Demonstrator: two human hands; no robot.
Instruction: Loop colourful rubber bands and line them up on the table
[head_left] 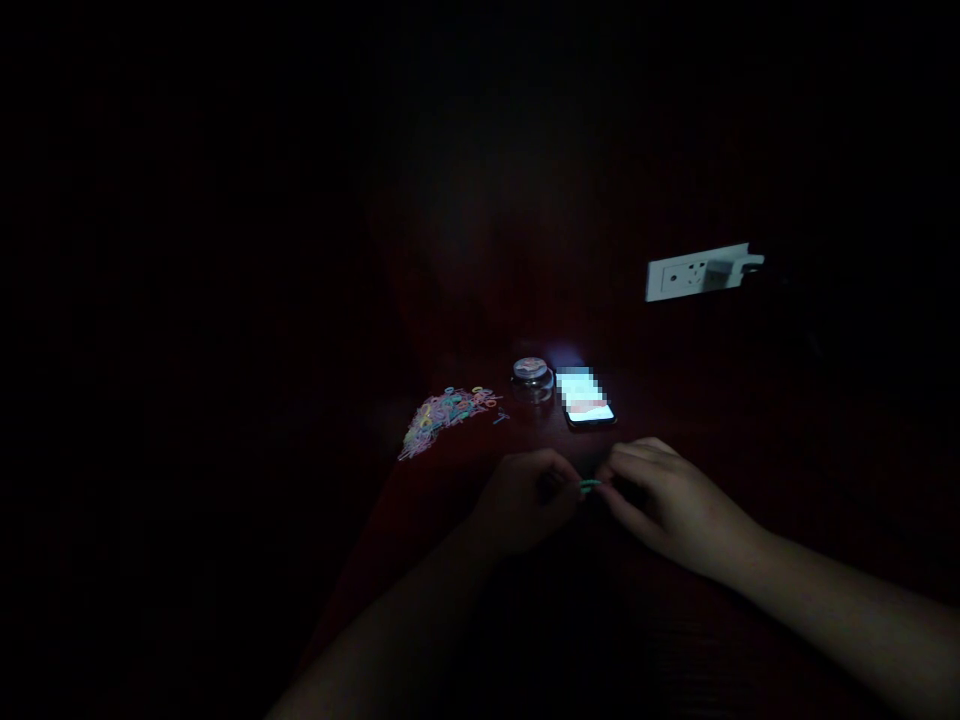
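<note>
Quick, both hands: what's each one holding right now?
Left hand: pinched on one end of the small green band.
Right hand: pinched on its other end.

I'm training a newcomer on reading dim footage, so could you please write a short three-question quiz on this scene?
1. True or false: the phone lies with its screen lit.
2. What do the left hand and right hand hold between them? A) small green band B) glass jar C) plug
3. Which side of the jar is the pile of coloured bands on?

Key: 1 true; 2 A; 3 its left, as seen.
</note>
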